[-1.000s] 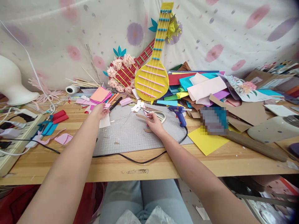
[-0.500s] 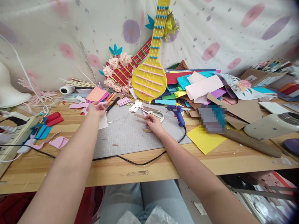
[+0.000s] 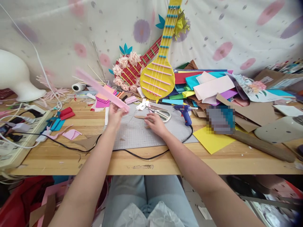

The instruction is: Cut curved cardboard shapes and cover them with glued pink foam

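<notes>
My left hand (image 3: 115,116) is closed on a long pink strip (image 3: 100,90), which slants up to the left and is blurred by motion. Above the grey cutting mat (image 3: 134,137), my right hand (image 3: 155,123) has its fingers closed on a small brown cardboard piece (image 3: 139,117). Scissors (image 3: 165,116) with pale handles lie just behind the right hand. A blue glue gun (image 3: 186,113) rests to their right. White paper scraps (image 3: 143,105) lie at the mat's back edge.
Behind the mat lean a yellow lute-shaped craft (image 3: 157,78) and a red flowered one (image 3: 129,74). Coloured sheets (image 3: 210,85) pile up at right. A power strip (image 3: 26,138) stands at left. The black cord (image 3: 142,157) runs along the front.
My left hand has lifted a pink strip from the stack area and moved right, towards the mat. My right hand stays at the cardboard piece. The whole view has turned slightly left.
</notes>
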Action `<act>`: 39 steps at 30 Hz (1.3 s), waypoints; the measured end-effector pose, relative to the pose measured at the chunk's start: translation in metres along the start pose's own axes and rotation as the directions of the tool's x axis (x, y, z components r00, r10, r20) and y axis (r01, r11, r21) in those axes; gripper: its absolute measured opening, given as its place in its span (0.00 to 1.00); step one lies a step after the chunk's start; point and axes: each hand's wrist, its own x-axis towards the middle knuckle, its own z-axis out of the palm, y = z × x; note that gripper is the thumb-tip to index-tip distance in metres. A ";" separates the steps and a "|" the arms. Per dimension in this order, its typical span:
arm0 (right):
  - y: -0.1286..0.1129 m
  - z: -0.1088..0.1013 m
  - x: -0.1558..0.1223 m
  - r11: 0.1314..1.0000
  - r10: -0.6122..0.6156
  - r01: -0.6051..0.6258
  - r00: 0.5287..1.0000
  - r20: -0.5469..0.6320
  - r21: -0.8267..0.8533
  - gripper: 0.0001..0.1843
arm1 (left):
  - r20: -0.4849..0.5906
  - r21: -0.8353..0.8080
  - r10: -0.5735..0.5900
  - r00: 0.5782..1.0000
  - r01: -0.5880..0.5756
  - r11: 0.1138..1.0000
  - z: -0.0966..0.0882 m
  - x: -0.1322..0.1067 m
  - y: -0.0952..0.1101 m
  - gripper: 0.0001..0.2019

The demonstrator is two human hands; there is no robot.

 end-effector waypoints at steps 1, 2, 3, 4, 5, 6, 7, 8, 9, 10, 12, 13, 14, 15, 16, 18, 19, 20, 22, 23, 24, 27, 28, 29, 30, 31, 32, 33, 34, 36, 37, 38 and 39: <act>0.000 -0.001 0.000 1.000 0.015 -0.015 1.000 -0.016 -0.005 0.08 | 0.110 0.048 -0.072 0.991 0.067 0.997 0.002 -0.010 -0.008 0.17; 0.001 -0.002 0.001 0.999 0.051 -0.051 0.998 -0.025 0.010 0.09 | 0.203 0.088 -0.144 0.969 0.128 0.988 0.004 -0.019 -0.015 0.18; 0.001 -0.003 0.001 0.994 0.100 -0.099 0.994 -0.030 0.042 0.10 | 0.268 0.117 -0.205 0.941 0.179 0.977 0.005 -0.026 -0.022 0.18; 0.002 -0.003 0.001 0.985 0.152 -0.149 0.988 -0.033 0.086 0.11 | 0.322 0.144 -0.262 0.910 0.226 0.963 0.005 -0.032 -0.027 0.19; 0.002 -0.003 0.002 0.971 0.199 -0.193 0.980 -0.031 0.142 0.13 | 0.361 0.175 -0.304 0.882 0.256 0.951 0.006 -0.037 -0.032 0.19; 0.002 -0.002 0.002 0.951 0.235 -0.226 0.972 -0.019 0.209 0.15 | 0.385 0.198 -0.326 0.863 0.267 0.943 0.006 -0.040 -0.035 0.18; 0.001 -0.001 0.002 0.927 0.257 -0.246 0.967 0.001 0.283 0.17 | 0.402 0.218 -0.337 0.851 0.268 0.938 0.006 -0.043 -0.037 0.18; 0.000 0.001 0.002 0.900 0.264 -0.256 0.964 0.026 0.353 0.18 | 0.413 0.232 -0.338 0.846 0.262 0.937 0.006 -0.044 -0.038 0.18; -0.002 0.003 0.002 0.872 0.263 -0.263 0.963 0.059 0.413 0.18 | 0.423 0.239 -0.335 0.842 0.253 0.937 0.007 -0.045 -0.038 0.18; -0.004 0.005 0.002 0.846 0.254 -0.269 0.962 0.097 0.460 0.18 | 0.435 0.244 -0.333 0.836 0.247 0.938 0.007 -0.045 -0.038 0.18; -0.008 0.009 0.002 0.817 0.214 -0.270 0.962 0.168 0.510 0.17 | 0.464 0.251 -0.340 0.818 0.247 0.936 0.009 -0.046 -0.038 0.18; -0.010 0.010 0.002 0.812 0.198 -0.269 0.962 0.190 0.517 0.17 | 0.472 0.252 -0.340 0.813 0.245 0.936 0.009 -0.046 -0.039 0.18; -0.011 0.010 0.003 0.808 0.194 -0.273 0.960 0.202 0.522 0.16 | 0.471 0.252 -0.332 0.817 0.236 0.938 0.010 -0.046 -0.039 0.18; -0.011 0.010 0.003 0.804 0.203 -0.281 0.958 0.203 0.524 0.16 | 0.459 0.248 -0.313 0.832 0.218 0.944 0.011 -0.046 -0.040 0.18; -0.011 0.010 0.003 0.802 0.224 -0.291 0.956 0.189 0.522 0.15 | 0.434 0.242 -0.280 0.856 0.189 0.952 0.011 -0.047 -0.040 0.18; -0.011 0.009 0.003 0.805 0.265 -0.301 0.954 0.143 0.511 0.14 | 0.356 0.224 -0.199 0.913 0.124 0.967 0.012 -0.047 -0.041 0.17; -0.012 0.008 0.003 0.812 0.271 -0.297 0.954 0.127 0.503 0.14 | 0.314 0.211 -0.169 0.934 0.105 0.972 0.013 -0.048 -0.042 0.16; -0.013 0.008 0.003 0.820 0.264 -0.289 0.957 0.121 0.495 0.14 | 0.281 0.187 -0.153 0.948 0.102 0.977 0.014 -0.048 -0.042 0.15; -0.016 0.010 0.001 0.832 0.220 -0.273 0.962 0.165 0.483 0.14 | 0.264 0.101 -0.178 0.948 0.156 0.982 0.017 -0.048 -0.043 0.16; -0.018 0.011 0.000 0.835 0.191 -0.269 0.960 0.205 0.480 0.15 | 0.282 0.053 -0.214 0.935 0.207 0.977 0.018 -0.049 -0.044 0.17; -0.019 0.013 -0.001 0.839 0.166 -0.265 0.956 0.240 0.476 0.15 | 0.304 0.012 -0.253 0.918 0.262 0.965 0.020 -0.050 -0.044 0.18; -0.021 0.018 -0.003 0.862 0.136 -0.240 0.958 0.253 0.446 0.17 | 0.328 -0.049 -0.343 0.880 0.378 0.924 0.024 -0.052 -0.047 0.20; -0.020 0.020 -0.003 0.870 0.138 -0.228 0.964 0.227 0.437 0.17 | 0.318 -0.062 -0.357 0.878 0.396 0.916 0.025 -0.052 -0.047 0.19; -0.018 0.021 -0.002 0.877 0.145 -0.221 0.969 0.202 0.428 0.18 | 0.311 -0.078 -0.364 0.878 0.405 0.911 0.025 -0.052 -0.048 0.19; -0.016 0.021 -0.002 0.881 0.155 -0.218 0.971 0.180 0.420 0.19 | 0.310 -0.093 -0.367 0.877 0.412 0.907 0.025 -0.052 -0.048 0.18; -0.015 0.021 -0.002 0.886 0.166 -0.218 0.973 0.158 0.409 0.19 | 0.311 -0.104 -0.366 0.877 0.414 0.904 0.025 -0.052 -0.049 0.18; -0.013 0.021 -0.002 0.895 0.178 -0.218 0.974 0.138 0.388 0.19 | 0.312 -0.111 -0.363 0.878 0.413 0.904 0.025 -0.052 -0.049 0.18; -0.013 0.020 -0.002 0.911 0.183 -0.215 0.976 0.122 0.353 0.19 | 0.311 -0.110 -0.359 0.880 0.409 0.906 0.024 -0.052 -0.049 0.18; -0.013 0.019 -0.003 0.930 0.178 -0.202 0.978 0.107 0.306 0.18 | 0.306 -0.104 -0.356 0.883 0.403 0.909 0.024 -0.052 -0.050 0.18; -0.016 0.017 -0.004 0.968 0.144 -0.158 0.986 0.081 0.195 0.16 | 0.293 -0.085 -0.348 0.890 0.387 0.918 0.023 -0.052 -0.051 0.19; -0.017 0.016 -0.005 0.981 0.122 -0.131 0.990 0.072 0.146 0.15 | 0.290 -0.076 -0.343 0.894 0.378 0.923 0.022 -0.052 -0.051 0.20; -0.019 0.015 -0.005 0.988 0.099 -0.106 0.993 0.062 0.114 0.15 | 0.292 -0.068 -0.337 0.895 0.371 0.926 0.022 -0.053 -0.051 0.20; -0.020 0.015 -0.005 0.991 0.082 -0.087 0.995 0.055 0.099 0.14 | 0.297 -0.061 -0.332 0.895 0.364 0.929 0.021 -0.053 -0.051 0.20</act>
